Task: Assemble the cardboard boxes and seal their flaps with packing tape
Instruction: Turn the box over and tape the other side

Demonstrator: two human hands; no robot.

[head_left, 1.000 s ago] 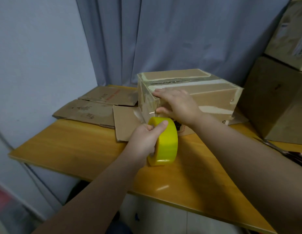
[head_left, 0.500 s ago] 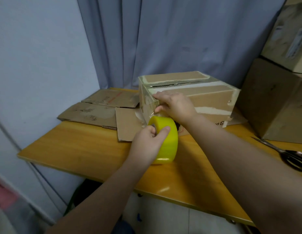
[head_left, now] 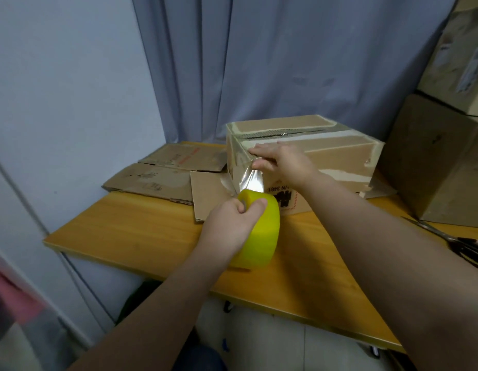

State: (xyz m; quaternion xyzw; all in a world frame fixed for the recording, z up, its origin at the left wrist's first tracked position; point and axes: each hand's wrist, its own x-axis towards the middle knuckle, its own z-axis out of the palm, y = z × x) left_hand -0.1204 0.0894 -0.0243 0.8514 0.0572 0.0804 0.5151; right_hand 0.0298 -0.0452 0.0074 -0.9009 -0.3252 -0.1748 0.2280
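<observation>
Left hand point(head_left: 232, 226) grips yellow tape roll point(head_left: 259, 231) above orange wooden bench point(head_left: 141, 236). Right hand point(head_left: 280, 162) pinches clear tape strip point(head_left: 252, 180) against near corner of assembled brown cardboard box point(head_left: 337, 156) on bench.

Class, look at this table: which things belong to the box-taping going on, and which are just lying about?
In use: cardboard box; yellow tape roll, gripped by the left hand; tape strip, pinched by the right hand.

Lying about: flattened cardboard; scissors; stacked boxes at right.
</observation>
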